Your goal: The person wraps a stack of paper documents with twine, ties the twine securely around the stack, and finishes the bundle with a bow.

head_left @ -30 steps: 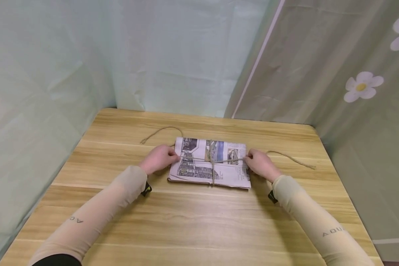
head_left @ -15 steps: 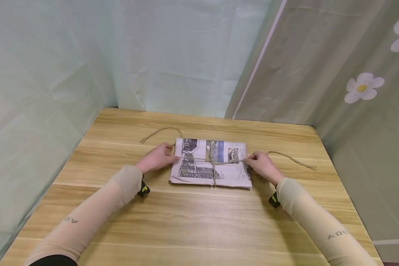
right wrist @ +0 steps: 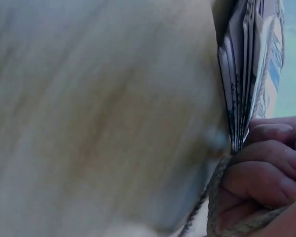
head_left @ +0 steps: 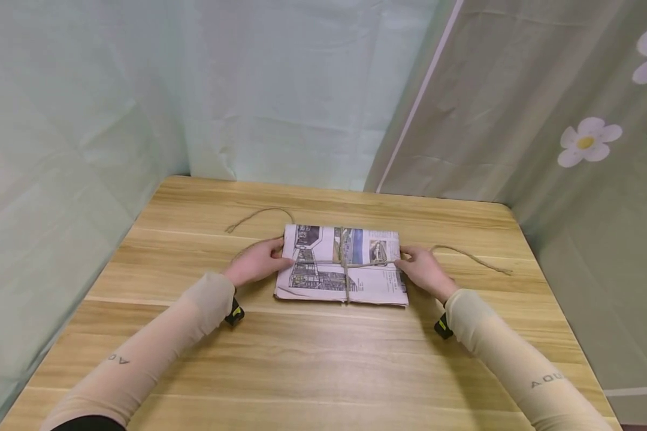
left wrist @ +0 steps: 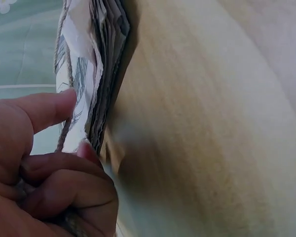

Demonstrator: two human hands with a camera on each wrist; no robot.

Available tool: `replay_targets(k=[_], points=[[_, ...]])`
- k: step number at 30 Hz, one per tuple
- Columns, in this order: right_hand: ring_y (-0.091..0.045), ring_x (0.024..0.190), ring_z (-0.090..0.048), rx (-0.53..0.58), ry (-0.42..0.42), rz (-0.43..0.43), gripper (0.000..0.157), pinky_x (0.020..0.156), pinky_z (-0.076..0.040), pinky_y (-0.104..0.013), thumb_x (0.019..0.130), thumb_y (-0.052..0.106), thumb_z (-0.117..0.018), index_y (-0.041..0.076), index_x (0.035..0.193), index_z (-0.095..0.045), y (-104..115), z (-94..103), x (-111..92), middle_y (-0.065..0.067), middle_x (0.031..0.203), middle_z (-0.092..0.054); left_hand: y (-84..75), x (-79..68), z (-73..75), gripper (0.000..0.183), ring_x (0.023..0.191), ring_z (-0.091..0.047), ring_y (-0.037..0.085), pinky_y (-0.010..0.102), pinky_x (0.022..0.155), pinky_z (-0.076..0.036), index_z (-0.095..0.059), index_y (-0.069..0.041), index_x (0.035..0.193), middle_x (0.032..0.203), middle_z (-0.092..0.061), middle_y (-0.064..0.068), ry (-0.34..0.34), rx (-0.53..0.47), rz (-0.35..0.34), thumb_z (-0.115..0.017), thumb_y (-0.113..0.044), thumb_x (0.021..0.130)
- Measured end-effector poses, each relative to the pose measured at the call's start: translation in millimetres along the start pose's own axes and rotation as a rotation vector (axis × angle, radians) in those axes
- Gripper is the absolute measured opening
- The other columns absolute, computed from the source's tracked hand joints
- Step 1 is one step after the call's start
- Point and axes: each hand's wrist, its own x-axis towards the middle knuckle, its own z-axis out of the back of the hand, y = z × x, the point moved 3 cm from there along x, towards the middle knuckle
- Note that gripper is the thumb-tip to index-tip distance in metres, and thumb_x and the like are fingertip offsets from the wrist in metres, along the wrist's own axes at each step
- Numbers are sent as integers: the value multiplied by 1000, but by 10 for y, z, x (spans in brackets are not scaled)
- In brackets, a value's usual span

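A small pile of folded newspapers is lying flat on the wooden worktop, closer to the far edge and about midway between the left and right edges. A brown string is running over the pile both ways and crossing on top. The left hand is sitting at the pile's left side, its thumb touching the string on the paper and its other fingers curling round more of the string. The right hand is sitting at the pile's right side, its fingers clamping on the string too. One loose end is curling toward the far left corner, and another loose end is pointing toward the right edge. Pale sleeves are covering both arms, and a pale cloth is hanging behind the far edge
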Motion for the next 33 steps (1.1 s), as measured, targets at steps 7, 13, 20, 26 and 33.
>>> replay_targets(k=[7, 13, 20, 26, 33], points=[[-16, 55, -50, 112, -38, -48, 54, 45, -41, -27, 94, 25, -54, 9, 142, -36, -37, -40, -40, -13, 69, -59, 47, 0, -12, 69, 118, -47, 31, 48, 102, -32, -35, -9, 142, 127, -54, 13, -28, -49, -4, -64, -37, 87], [-18, 55, -50, 120, -126, -11, 49, 50, -40, -30, 96, 26, -52, 14, 142, -39, -55, -33, -72, -11, 66, -59, 50, -12, 24, 68, 120, -45, 31, 52, 102, -29, -30, -18, 145, 130, -51, 11, -79, -124, -41, -63, -32, 88], [-22, 64, -53, 153, -161, 8, 41, 59, -42, -33, 97, 28, -50, 15, 136, -48, -37, -64, -86, -11, 72, -62, 145, 26, -1, 70, 108, -52, 25, 45, 94, -41, -29, -19, 145, 116, -55, 6, -131, -237, -33, -66, -24, 86], [-22, 74, -57, 208, -171, -3, 29, 66, -43, -30, 96, 24, -51, 9, 119, -62, -21, -83, -75, -12, 77, -64, 142, 29, -17, 65, 105, -53, 27, 41, 90, -45, -32, -7, 141, 118, -53, 11, -116, -289, 13, -66, -20, 87], [-22, 71, -56, 285, -196, -22, 26, 55, -41, -23, 95, 23, -54, 6, 111, -65, -16, -91, -81, -13, 78, -64, 119, -20, -34, 44, 108, -55, 25, 41, 93, -44, -45, -9, 130, 120, -57, 13, -40, -317, -2, -60, -18, 90]])
